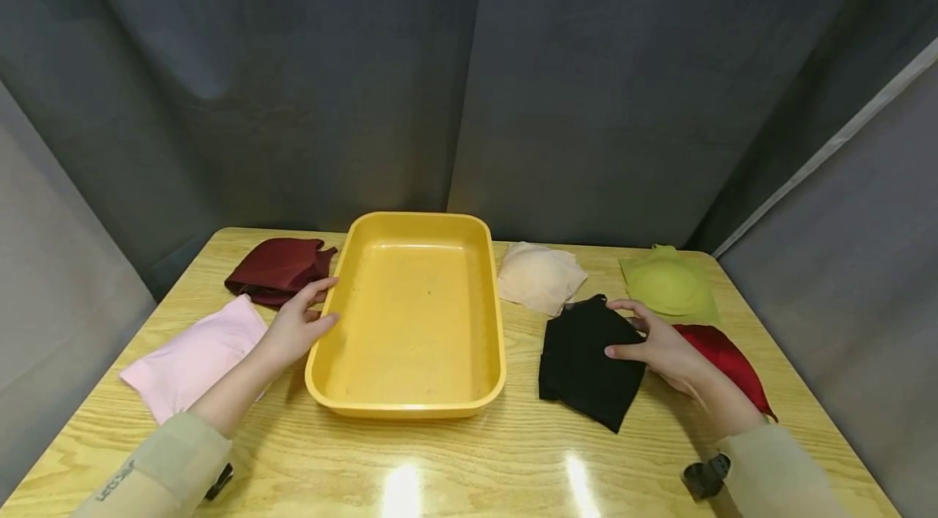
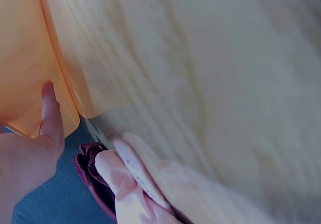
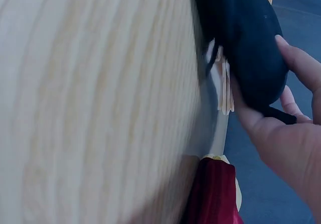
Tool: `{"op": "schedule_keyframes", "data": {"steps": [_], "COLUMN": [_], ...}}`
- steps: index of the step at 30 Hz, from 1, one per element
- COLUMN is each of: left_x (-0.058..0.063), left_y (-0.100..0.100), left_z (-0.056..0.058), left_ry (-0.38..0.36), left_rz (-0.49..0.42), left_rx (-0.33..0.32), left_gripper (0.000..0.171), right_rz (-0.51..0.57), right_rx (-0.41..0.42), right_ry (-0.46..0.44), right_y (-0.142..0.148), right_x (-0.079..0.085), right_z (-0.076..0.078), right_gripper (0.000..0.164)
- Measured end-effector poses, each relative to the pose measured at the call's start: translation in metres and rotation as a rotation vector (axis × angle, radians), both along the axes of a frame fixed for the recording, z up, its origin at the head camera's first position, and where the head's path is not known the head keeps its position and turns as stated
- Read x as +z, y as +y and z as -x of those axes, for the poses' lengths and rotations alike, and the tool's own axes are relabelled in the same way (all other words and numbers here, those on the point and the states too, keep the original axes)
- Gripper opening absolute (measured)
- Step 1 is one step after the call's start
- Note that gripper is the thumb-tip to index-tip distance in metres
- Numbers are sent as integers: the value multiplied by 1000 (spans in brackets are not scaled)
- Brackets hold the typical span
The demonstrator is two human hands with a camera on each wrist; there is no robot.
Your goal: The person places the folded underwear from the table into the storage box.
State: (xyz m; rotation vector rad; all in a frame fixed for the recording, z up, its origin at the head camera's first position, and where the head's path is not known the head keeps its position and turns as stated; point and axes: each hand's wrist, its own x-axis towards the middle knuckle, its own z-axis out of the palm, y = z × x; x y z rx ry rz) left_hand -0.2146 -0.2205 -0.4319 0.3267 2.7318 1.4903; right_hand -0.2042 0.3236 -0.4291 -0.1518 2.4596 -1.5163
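Note:
A yellow plastic tub (image 1: 405, 408) stands on the table; the left hand (image 1: 296, 331) touches its left rim with thumb and fingers apart. In the left wrist view the straight thumb (image 2: 50, 108) lies along the tub's outer wall (image 2: 30, 58). The right hand (image 1: 659, 347) pinches a folded black bra (image 1: 589, 363) at its right side, thumb on top. The right wrist view shows the bra (image 3: 251, 38) between thumb and fingers, a strap hanging from it. A red bra (image 1: 725, 363) lies beside the right wrist, partly hidden by it.
Left of the tub lie a dark maroon bra (image 1: 274, 267) and a pink one (image 1: 198, 355). A beige bra (image 1: 541, 277) lies right of the tub, and a yellow-green one (image 1: 670, 286) near the back right corner. Grey curtains (image 1: 469, 78) surround the wooden table (image 1: 454, 469).

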Motion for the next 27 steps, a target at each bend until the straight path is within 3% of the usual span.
{"op": "schedule_keyframes", "data": {"steps": [12, 23, 27], "left_x": [0, 1, 5], "left_y": [2, 1, 1], "left_z": [0, 0, 0], "left_ry": [9, -1, -32], "left_rz": [19, 15, -2], "left_rx": [10, 9, -1], "left_gripper": [56, 57, 60], "right_rz": [26, 125, 110], "right_rx": [-53, -60, -63], "right_ry": [53, -19, -23], "right_y": [-2, -10, -13], "right_x": [8, 30, 39], "right_z": [-7, -11, -12], "right_gripper": [66, 67, 66]}}
